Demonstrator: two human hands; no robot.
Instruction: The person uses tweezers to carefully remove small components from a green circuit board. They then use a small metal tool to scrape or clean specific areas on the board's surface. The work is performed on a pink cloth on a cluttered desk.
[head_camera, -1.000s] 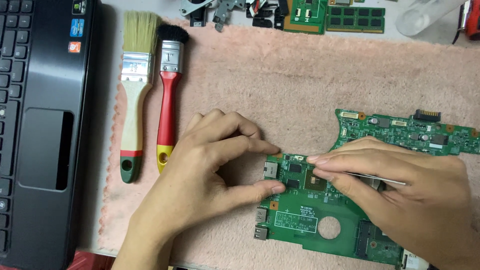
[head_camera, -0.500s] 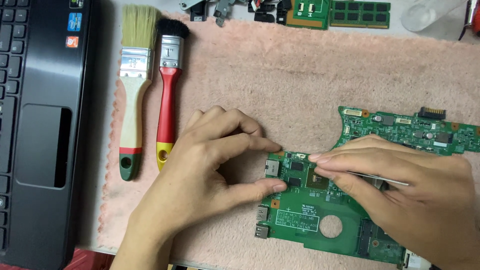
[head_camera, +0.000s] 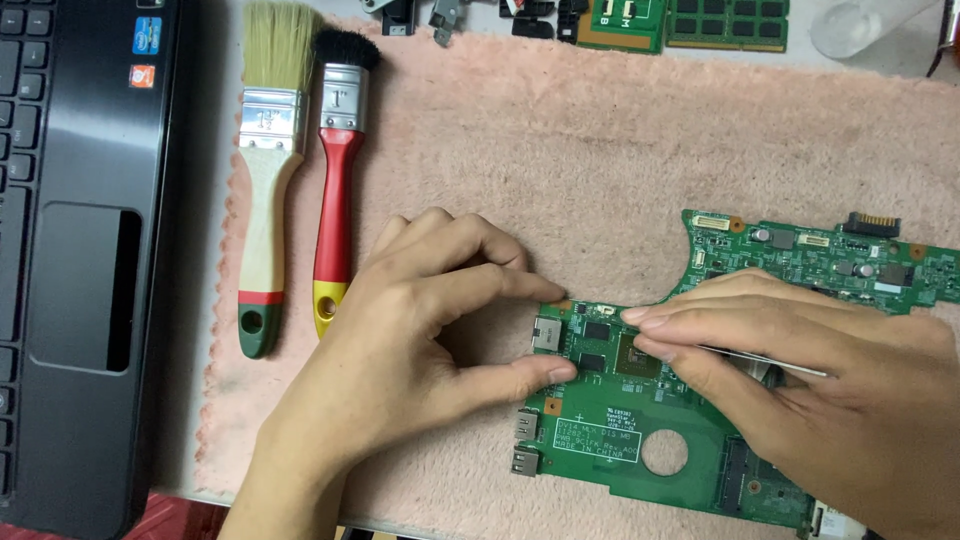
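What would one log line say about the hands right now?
left hand: steadies green circuit board edge | right hand: holds thin metal tool over board | surface: pink towel

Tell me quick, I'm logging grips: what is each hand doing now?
Left hand: pinching the green circuit board edge.
Right hand: closed on thin metal tool.
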